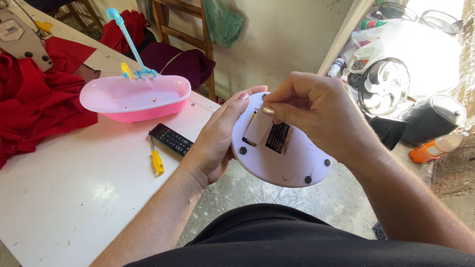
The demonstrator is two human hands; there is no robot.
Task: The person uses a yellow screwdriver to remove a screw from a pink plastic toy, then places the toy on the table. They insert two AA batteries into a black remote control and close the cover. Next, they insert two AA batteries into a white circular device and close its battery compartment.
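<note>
My left hand (217, 141) grips the left edge of a white oval plastic base (297, 165), held underside up over my lap. Small black feet and a dark label show on it. My right hand (311, 111) pinches a small white rectangular cover (259, 126) at the base's upper part, where a battery end shows beneath it. On the white table (74, 198) to the left lie a yellow-handled screwdriver (157, 159) and a black remote control (171, 139). Behind them stands a pink toy bathtub (134, 99) with a blue shower fitting (129, 42).
Red cloth (34, 104) is heaped at the table's far left. A wooden chair (183, 34) with dark cloth stands behind the table. On the floor at right are a small fan (384, 85), a dark pot (431, 117), an orange bottle (435, 147) and bags.
</note>
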